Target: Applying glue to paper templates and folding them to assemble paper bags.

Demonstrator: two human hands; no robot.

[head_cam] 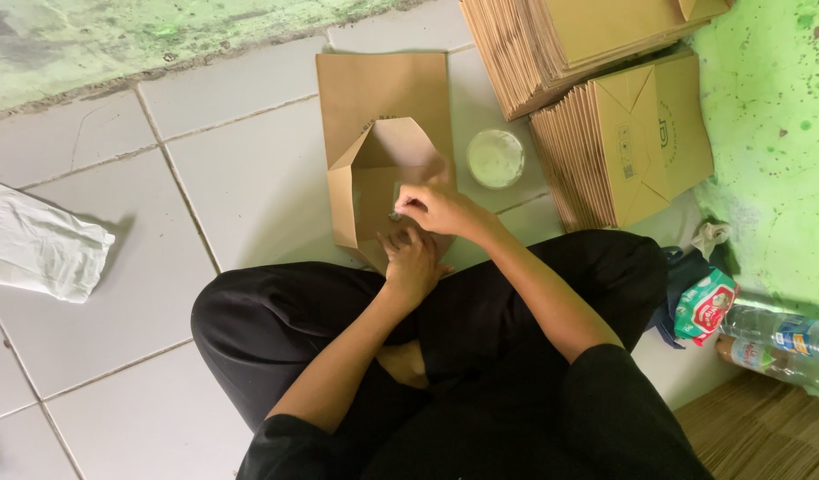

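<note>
A brown paper bag lies on the white tiled floor in front of my crossed legs, its bottom end folded open into flaps. My right hand pinches something small at the open fold, fingers closed over the paper. My left hand rests just below it, pressing the near flap of the same bag down. A small round white container sits on the floor right beside the bag.
Stacks of flat brown paper bags stand at the upper right against a green wall. A white plastic bag lies at the left. A tissue packet and plastic bottles lie at the right.
</note>
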